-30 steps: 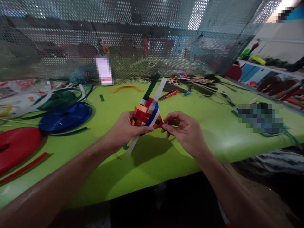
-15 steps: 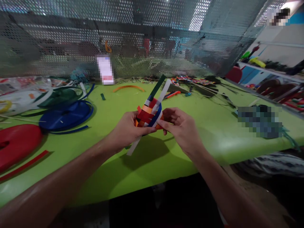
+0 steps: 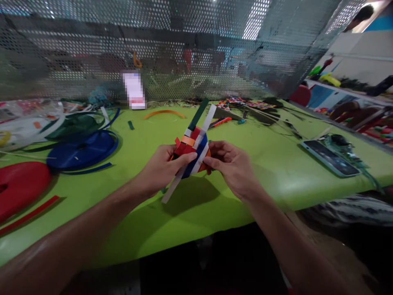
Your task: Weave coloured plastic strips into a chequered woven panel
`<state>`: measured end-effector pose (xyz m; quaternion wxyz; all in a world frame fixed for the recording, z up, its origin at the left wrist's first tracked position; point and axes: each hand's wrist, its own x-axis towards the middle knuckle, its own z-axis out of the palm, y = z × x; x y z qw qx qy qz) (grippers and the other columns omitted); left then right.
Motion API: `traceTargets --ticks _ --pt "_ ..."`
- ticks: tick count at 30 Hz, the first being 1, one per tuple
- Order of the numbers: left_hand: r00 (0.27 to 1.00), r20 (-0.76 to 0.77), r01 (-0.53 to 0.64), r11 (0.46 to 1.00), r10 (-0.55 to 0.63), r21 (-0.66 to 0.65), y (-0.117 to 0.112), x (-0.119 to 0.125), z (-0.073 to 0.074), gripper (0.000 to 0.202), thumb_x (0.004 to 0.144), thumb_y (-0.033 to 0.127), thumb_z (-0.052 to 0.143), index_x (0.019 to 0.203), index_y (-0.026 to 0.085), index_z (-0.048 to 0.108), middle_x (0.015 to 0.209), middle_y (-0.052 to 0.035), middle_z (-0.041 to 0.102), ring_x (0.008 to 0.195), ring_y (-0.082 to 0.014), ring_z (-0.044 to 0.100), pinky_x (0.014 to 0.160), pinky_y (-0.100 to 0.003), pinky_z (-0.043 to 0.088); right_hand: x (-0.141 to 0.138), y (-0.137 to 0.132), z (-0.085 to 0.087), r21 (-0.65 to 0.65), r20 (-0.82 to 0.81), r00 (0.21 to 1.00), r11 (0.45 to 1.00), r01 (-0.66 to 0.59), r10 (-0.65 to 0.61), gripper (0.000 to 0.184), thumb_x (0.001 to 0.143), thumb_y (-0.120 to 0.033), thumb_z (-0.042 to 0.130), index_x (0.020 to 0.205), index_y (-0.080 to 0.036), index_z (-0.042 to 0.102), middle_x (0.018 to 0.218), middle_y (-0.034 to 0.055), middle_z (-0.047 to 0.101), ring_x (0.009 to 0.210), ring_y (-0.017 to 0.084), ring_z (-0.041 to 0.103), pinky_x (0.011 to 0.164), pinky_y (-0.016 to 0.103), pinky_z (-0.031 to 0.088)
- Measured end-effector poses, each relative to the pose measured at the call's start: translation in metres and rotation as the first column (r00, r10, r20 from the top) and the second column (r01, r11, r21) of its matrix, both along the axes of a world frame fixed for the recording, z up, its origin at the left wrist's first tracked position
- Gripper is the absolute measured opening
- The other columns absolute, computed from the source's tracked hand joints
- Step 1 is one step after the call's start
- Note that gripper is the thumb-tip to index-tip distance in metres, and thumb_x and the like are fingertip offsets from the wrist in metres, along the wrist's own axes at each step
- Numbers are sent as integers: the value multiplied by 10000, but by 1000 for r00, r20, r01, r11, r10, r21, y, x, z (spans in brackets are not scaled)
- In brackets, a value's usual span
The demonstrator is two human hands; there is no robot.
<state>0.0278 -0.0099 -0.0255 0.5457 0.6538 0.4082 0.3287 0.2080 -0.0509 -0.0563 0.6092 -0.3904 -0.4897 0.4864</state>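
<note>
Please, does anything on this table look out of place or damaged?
Nothing looks spilled or plainly damaged. A small green scrap and a curved orange strip look out of place, lying loose on the table, apart from the blue roll. The woven piece has strip ends sticking out, but no visible tear.

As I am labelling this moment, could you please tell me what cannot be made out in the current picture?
In the head view:
Far side of the woven piece: turned away from the camera.
Left hand: fingertips, apart from the thumb, hidden behind the woven piece.
Red coil: left part cut off by the picture's edge.
Upright pale screen: contents blurred by pixelation.
Multicoloured pieces at the back: too small to tell apart.
</note>
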Motion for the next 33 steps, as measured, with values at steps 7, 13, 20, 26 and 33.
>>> traceTargets --ticks 7,13,20,26,33 --pt "966 237 150 967 -100 -205 -4 1 7 218 683 348 844 732 156 755 637 15 649 517 -70 480 504 -187 397 0 -1 3 -11 -152 985 997 -80 77 336 654 -289 896 912 -218 693 773 -29 693 600 86 616 486 188 513" --pt "944 283 254 922 -171 -291 -5 -3 11 281 700 424 857 711 160 763 638 -10 680 520 -72 534 491 -166 420 0 -4 5 -3 -198 972 992 -127 123 367 610 -322 921 872 -226 682 763 -36 691 589 94 623 489 204 533" --pt "937 275 275 939 -214 -205 -2 -6 6 268 766 419 812 773 157 755 659 0 660 523 -65 506 493 -166 409 2 -4 4 50 -182 974 991 -124 131 304 659 -297 900 882 -233 703 771 -38 687 601 85 621 497 192 525" --pt "987 118 115 993 -112 -20 -1 -4 5 284 764 404 793 768 130 719 655 14 618 548 -74 487 508 -176 400 -1 -3 2 97 -117 988 992 -86 97 282 714 -255 860 954 -213 719 797 -14 717 637 94 635 500 183 524" --pt "992 -80 108 984 -97 144 -3 -5 6 341 807 449 715 793 109 700 683 -17 644 578 -113 529 544 -226 444 -7 -4 4 86 16 998 995 59 -60 277 686 -314 872 866 -187 703 708 -25 680 536 73 559 459 193 478"
